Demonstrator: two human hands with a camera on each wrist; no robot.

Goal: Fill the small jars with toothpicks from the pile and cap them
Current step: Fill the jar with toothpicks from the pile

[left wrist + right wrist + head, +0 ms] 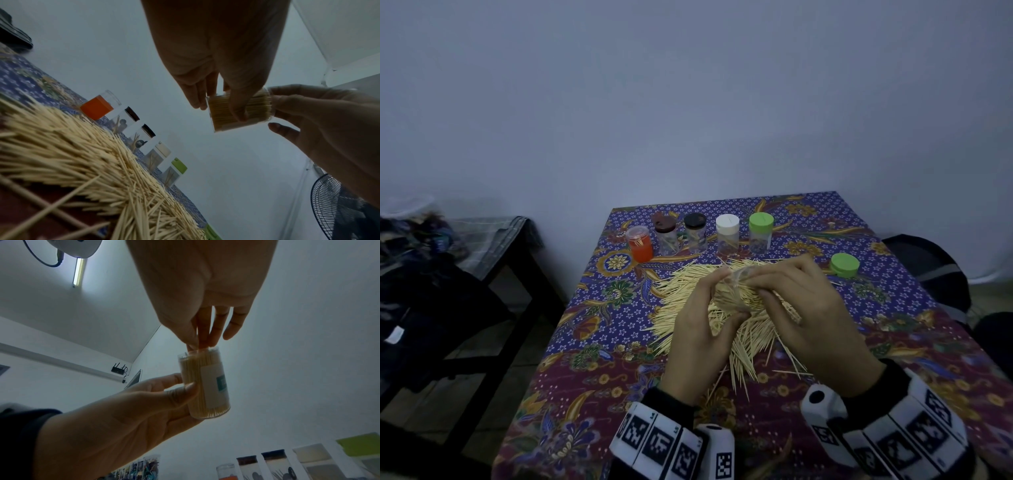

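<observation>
A: Above the pile of toothpicks (726, 308), I have both hands raised off the table (599, 329). My left hand (700, 337) wraps the clear jar (204, 382), thumb on one side and fingers on the other, gripping its lower half.

B: And the other hand?

A: My right hand (811, 318) is at the jar's open mouth. From the right wrist view its fingertips (202, 341) are drawn close together and touch the tips of the toothpicks at the rim. Whether they pinch any single one I cannot tell.

B: How full is the jar?

A: Packed tight with toothpicks standing on end. It has a pale label with a teal patch, and it carries no cap.

B: Where is its cap, relative to the pile?

A: A loose green cap (844, 264) lies on the table beyond the pile and to its right, clear of it.

B: The other jars?

A: Five stand in a row just behind the pile. From the left: an orange-labelled jar (639, 244) with a clear top, a brown-capped jar (665, 237), a black-capped jar (695, 233), a white-capped jar (727, 233) and a green-capped jar (760, 232). Through the clear walls a few toothpicks show inside some of them.

B: Anything else near the pile?

A: Stray toothpicks lie scattered on the patterned cloth around it. A dark bench (493, 260) stands well to its left, beside the table.
</observation>
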